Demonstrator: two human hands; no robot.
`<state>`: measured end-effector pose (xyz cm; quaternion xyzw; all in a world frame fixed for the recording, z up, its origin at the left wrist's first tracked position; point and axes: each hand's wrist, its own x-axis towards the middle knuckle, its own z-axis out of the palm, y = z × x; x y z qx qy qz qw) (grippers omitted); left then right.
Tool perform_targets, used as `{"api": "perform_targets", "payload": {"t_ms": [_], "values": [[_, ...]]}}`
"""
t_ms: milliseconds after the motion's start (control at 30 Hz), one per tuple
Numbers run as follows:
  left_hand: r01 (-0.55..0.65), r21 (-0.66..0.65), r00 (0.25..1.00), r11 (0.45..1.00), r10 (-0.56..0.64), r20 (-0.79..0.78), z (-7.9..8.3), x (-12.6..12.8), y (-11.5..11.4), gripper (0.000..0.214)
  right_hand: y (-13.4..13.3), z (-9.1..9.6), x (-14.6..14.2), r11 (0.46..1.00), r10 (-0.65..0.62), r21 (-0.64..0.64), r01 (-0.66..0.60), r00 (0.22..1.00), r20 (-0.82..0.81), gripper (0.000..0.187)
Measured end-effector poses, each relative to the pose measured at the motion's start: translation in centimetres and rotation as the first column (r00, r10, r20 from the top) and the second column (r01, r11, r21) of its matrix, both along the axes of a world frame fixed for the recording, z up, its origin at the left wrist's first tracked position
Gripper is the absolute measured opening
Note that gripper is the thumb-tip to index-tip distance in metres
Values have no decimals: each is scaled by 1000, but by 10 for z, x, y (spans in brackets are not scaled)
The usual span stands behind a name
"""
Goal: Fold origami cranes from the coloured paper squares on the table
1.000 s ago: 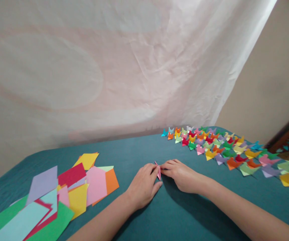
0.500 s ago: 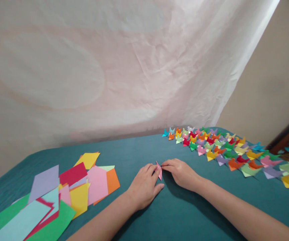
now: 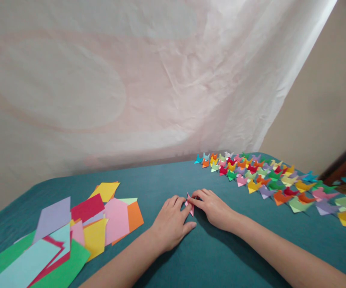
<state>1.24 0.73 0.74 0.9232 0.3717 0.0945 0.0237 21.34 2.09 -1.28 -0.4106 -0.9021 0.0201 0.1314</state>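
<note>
A small folded pink paper (image 3: 192, 211), narrow and pointed at both ends, lies on the table between my hands. My left hand (image 3: 173, 222) holds it down from the left with the fingertips, its thumb stretched out below. From the right, my right hand (image 3: 213, 206) has its closed fingers on the paper's upper part, the index finger reaching over it. The fingers hide part of the folds.
Loose coloured paper sheets overlap at the left, among them a pink sheet (image 3: 117, 222) and a red one (image 3: 87, 208). Several rows of folded paper birds (image 3: 253, 185) stand at the right on the dark green tabletop (image 3: 155, 180). A pale cloth (image 3: 149, 80) hangs behind.
My right hand has shifted slightly left, its index finger now further over the pink paper. My left hand stays nearly where it was.
</note>
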Motion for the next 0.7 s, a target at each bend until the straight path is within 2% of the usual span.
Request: {"api": "perform_targets", "payload": {"t_ms": [367,700], "values": [[5,-9,999,1000,-5,-44,4,-1,-2,49,0,6,-5,999,-40,6,40,996,79,48],[-2,-7,997,1000,2,-76,7,-1,-6,48,3,4,-4,999,-39,21,37,994,104,47]]}}
